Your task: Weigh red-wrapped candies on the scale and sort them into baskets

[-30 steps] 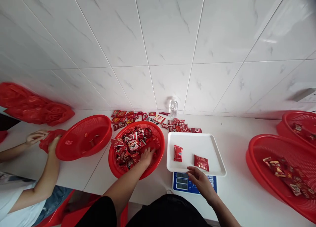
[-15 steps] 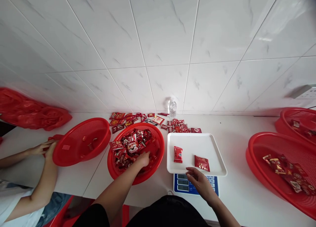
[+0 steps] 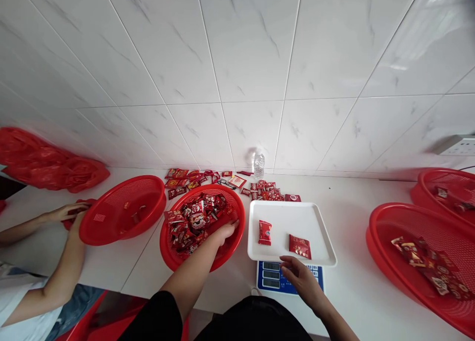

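My left hand (image 3: 226, 232) is inside a red plastic basket (image 3: 239, 195), by its right inner wall. Its fingers are partly hidden, so any hold on something does not show. Red-wrapped packets (image 3: 198, 221) are heaped in the left and middle of that basket. Over the front edge of a white tray (image 3: 285, 212), my right hand (image 3: 299, 276) hovers with its fingers apart and nothing in them. On the tray lie a small red packet (image 3: 264, 233) and a wider red packet (image 3: 300, 246). The tray rests on a blue digital scale (image 3: 272, 283).
A water bottle (image 3: 259, 165) stands against the tiled wall, near loose red packets (image 3: 269, 191). At right are baskets (image 3: 386, 210) holding more packets. A tilted red basket (image 3: 144, 182) stands at left beside a co-worker's hands (image 3: 69, 213). Red plastic bags (image 3: 52, 160) lie beyond.
My left hand has shifted right within the basket, towards its right wall. The right hand stays over the tray's front edge, nearly unmoved. The view has shifted slightly.
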The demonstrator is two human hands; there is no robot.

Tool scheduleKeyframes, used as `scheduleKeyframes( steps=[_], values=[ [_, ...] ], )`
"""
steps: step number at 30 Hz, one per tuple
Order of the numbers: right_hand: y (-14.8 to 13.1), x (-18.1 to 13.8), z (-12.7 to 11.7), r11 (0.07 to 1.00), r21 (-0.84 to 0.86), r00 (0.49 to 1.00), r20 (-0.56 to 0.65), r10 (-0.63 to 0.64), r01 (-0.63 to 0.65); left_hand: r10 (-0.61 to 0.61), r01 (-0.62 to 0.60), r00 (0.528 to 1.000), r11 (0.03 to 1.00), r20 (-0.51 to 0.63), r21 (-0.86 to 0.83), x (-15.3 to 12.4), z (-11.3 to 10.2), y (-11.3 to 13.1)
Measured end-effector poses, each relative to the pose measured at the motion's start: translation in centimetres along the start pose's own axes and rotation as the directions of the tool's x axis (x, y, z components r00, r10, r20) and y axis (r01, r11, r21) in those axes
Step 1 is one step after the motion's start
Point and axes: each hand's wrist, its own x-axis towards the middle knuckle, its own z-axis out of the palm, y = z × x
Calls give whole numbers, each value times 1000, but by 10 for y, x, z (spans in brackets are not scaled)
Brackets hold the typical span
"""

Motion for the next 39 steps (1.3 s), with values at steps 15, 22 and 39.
scheduleKeyframes(
  steps=[15,22,39],
  values=[
    [-6,5,-4,1000,-24,999,-35,5,-6,-27,110,987,834,160,-541,-18,-15,3],
    [-4,6,-3,1000,-3,999,-12,-30,30,196,105,918,720,346,-686,-49,2,63],
    [8,6,-27,993,-105,965,-252,-70,45,399,-387,917,889,2,-244,-67,38,57]
  ],
)
